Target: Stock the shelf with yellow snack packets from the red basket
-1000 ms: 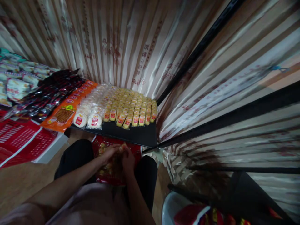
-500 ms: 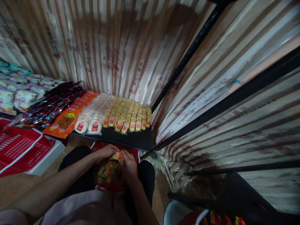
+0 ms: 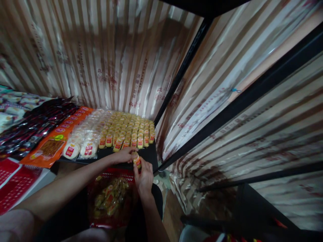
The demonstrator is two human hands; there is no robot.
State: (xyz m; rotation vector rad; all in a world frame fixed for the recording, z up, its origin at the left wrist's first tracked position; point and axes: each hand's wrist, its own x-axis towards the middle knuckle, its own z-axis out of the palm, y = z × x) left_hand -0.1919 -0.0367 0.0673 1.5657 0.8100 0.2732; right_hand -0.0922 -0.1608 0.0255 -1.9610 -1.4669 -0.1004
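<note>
A small yellow snack packet with a red label [image 3: 137,160] is pinched between both my hands at the front edge of a black shelf [image 3: 148,154]. My right hand [image 3: 144,178] grips it from below, fingers closed. My left hand [image 3: 124,155] holds its top, fingers curled. On the shelf just behind lie several rows of the same yellow packets [image 3: 131,129]. A red basket [image 3: 111,198] holding more packets rests on my lap under my hands.
Round white cakes in clear wrap [image 3: 80,146] lie left of the yellow rows, then orange packs [image 3: 54,144] and dark red packs [image 3: 32,122]. A red crate [image 3: 12,179] stands at lower left. Striped curtain and black shelf posts [image 3: 180,75] close the back and right.
Both hands rose out of the red basket on my lap and moved forward to the shelf's front edge, carrying one yellow packet. The view tilted upward.
</note>
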